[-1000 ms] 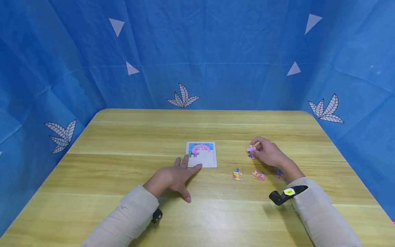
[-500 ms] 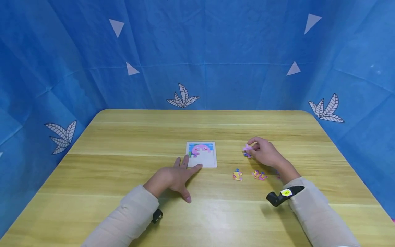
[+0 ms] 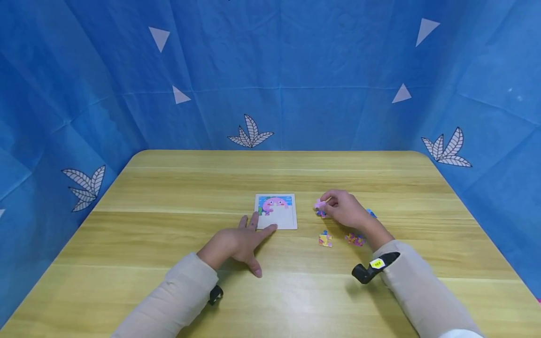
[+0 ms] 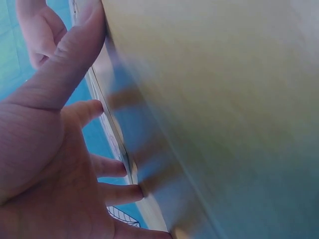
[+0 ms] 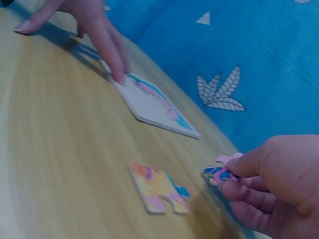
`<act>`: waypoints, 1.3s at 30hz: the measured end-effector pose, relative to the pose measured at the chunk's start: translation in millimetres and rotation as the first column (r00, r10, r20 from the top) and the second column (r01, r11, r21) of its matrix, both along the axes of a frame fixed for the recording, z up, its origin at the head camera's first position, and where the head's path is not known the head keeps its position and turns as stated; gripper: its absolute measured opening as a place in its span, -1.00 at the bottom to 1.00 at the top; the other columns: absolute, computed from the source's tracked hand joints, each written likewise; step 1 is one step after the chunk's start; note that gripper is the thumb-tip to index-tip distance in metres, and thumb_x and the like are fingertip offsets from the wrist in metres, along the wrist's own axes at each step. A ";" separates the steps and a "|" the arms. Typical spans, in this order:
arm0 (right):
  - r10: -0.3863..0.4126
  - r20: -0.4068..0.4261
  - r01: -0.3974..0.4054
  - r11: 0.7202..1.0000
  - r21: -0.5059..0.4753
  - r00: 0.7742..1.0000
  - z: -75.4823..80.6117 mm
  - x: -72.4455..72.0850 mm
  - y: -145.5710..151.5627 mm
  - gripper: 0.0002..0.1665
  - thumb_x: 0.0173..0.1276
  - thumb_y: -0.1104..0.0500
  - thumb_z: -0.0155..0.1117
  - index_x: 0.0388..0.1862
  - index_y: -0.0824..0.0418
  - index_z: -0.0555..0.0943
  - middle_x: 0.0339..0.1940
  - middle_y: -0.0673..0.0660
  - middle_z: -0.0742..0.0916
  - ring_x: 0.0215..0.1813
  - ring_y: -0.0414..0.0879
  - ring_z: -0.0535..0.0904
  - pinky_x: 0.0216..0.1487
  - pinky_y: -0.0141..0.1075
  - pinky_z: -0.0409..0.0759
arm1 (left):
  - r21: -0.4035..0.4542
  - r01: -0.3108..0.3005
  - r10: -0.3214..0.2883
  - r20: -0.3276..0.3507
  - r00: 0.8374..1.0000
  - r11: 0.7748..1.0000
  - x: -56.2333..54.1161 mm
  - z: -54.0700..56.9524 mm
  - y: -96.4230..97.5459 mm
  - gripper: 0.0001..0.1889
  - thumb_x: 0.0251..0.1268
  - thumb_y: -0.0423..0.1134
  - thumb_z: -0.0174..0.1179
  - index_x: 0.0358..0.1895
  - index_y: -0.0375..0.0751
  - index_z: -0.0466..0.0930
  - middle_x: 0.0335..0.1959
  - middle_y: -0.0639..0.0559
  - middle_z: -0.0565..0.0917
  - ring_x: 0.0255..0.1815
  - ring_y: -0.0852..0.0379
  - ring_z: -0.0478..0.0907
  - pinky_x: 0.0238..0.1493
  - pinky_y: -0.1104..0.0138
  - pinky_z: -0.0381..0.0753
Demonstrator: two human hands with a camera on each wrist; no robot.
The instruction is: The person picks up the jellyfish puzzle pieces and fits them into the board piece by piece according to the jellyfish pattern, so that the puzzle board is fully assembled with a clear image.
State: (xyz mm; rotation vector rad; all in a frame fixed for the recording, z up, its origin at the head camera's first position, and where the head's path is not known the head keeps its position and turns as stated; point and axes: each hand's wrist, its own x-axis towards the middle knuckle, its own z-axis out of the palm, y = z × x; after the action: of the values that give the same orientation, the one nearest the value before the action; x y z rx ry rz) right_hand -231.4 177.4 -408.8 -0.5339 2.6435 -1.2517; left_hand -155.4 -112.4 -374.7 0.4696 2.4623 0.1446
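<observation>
A small square jigsaw board (image 3: 285,218) lies mid-table, with a pink cartoon face filling its top rows and bare white below. Spread and fairly straight, the fingers of my left hand (image 3: 237,241) touch its lower left edge. To the right of the board, my right hand (image 3: 345,212) pinches a pink and blue puzzle piece (image 3: 319,205) between thumb and fingers, held above the table. The right wrist view shows this puzzle piece (image 5: 223,173) at the fingertips, partly covered by the thumb. Just below it, a yellow puzzle piece (image 3: 325,240) lies on the table.
Several pink and yellow puzzle pieces (image 3: 355,240) lie under the right forearm, partly hidden by it. A blue puzzle piece (image 3: 371,213) shows behind the right wrist. A blue curtain (image 3: 279,70) hangs around the wooden table (image 3: 190,178).
My right hand has moved left toward the board, carrying the pink and blue puzzle piece. A blue piece behind the wrist has come into sight. My left hand stays put.
</observation>
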 end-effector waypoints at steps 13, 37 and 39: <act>0.018 0.045 -0.014 0.998 -0.067 0.999 -2.1 2.2 -43.8 -0.78 0.42 0.30 0.23 -0.02 0.40 0.58 -0.45 0.11 0.71 -0.45 -0.08 0.65 -0.45 -0.31 0.53 | -0.001 -0.002 0.002 0.008 1.000 1.000 -1.1 -1.5 -0.2 0.21 -0.13 0.17 0.53 0.60 0.28 -0.09 0.60 -0.26 -0.30 0.56 -0.29 -0.32 0.33 -0.24 0.13; -0.100 0.129 0.113 0.989 -0.094 0.987 -5.4 -2.6 -102.7 -0.77 0.41 0.26 0.28 -0.04 0.38 0.61 -0.52 0.12 0.68 -0.55 -0.12 0.61 -0.56 -0.35 0.50 | -0.022 0.032 -0.032 -0.014 0.999 0.999 -2.1 -1.2 -0.5 0.24 -0.16 0.22 0.52 0.61 0.23 -0.11 0.59 -0.29 -0.28 0.55 -0.32 -0.28 0.29 -0.25 0.20; -0.103 0.133 0.116 0.989 -0.095 0.986 -4.9 -3.1 -105.0 -0.75 0.40 0.25 0.30 -0.03 0.39 0.60 -0.50 0.13 0.69 -0.54 -0.11 0.62 -0.56 -0.34 0.52 | -0.023 0.029 -0.029 -0.015 0.999 0.999 -2.0 -1.0 -0.4 0.24 -0.16 0.21 0.52 0.61 0.23 -0.12 0.59 -0.29 -0.28 0.55 -0.31 -0.28 0.29 -0.25 0.19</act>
State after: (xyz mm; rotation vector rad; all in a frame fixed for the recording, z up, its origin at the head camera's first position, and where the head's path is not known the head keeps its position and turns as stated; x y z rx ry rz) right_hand -234.5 72.5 -413.8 -0.3134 2.5439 -1.4088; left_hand -157.4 -112.8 -375.7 0.4981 2.4682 0.1018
